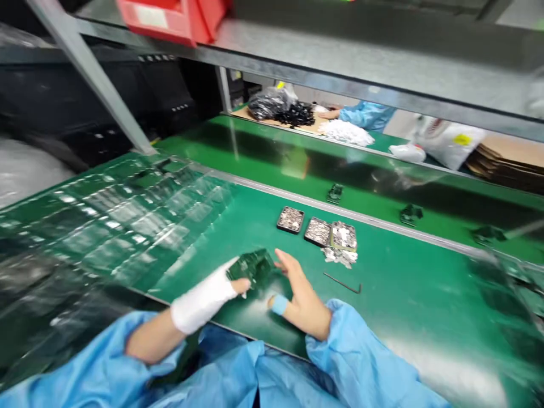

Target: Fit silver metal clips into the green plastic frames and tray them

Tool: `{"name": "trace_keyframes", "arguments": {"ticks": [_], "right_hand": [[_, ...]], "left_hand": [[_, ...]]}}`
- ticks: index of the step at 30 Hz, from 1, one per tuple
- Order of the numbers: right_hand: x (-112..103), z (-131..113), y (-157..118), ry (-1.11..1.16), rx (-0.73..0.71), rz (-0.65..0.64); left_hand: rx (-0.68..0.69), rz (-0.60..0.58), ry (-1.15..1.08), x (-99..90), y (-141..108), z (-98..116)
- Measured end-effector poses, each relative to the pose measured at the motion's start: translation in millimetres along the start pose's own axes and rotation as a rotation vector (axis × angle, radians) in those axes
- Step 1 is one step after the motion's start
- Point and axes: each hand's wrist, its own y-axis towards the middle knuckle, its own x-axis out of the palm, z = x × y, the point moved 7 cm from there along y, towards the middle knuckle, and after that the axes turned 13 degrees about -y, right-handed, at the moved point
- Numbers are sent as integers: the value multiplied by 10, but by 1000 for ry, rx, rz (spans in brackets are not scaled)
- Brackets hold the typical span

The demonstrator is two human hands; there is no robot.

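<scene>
My left hand, in a white glove that leaves the thumb bare, grips a dark green plastic part above the table; motion blurs its shape. Just to the right of it, my right hand has fingers and thumb apart and holds nothing. Blue tape wraps the right thumb. Beyond the hands are black square trays of small silvery pieces, with loose silvery pieces beside them. A bent hex key lies on the green table, right of my right hand.
Clear plastic trays spread across the left side. Similar dark parts sit on the green conveyor belt behind a metal rail. A red bin stands on the overhead shelf. Across the belt, another person's blue sleeve shows.
</scene>
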Motion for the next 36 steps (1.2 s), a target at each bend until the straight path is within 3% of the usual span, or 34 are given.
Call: {"name": "trace_keyframes", "arguments": {"ticks": [3,5,7,8,12,15,18,21,27,31,33,36], "right_hand": [[-127,88,-30,-64,44,44],[-316,240,-77,-96,77,97],[-460,363,-112,-163,52,90],[-489,408,-122,-213,32,58],[-364,471,-157,-439,-46,-141],[-322,445,-184,-460,-46,-151],[-432,428,-198,-371,-13,-25],[-491,432,-209,-357,-7,37],[-452,425,-225,-391,-28,26],[-464,423,-224,-382,-21,40],[-504,428,-225,-342,-3,96],[-587,471,-254,-219,72,232]], "left_hand": [[152,-83,235,443,143,-366],[212,-240,488,632,240,-364],[209,-359,812,668,386,-238],[208,-342,984,621,502,-123],[310,21,1587,435,1126,450],[285,42,1743,489,1562,498],[248,-6,1760,546,1811,400],[223,-19,1749,538,1900,340],[261,40,1619,422,1922,425],[320,81,1479,402,1794,552],[335,37,1225,467,1642,551],[245,-138,660,685,1325,353]]}}
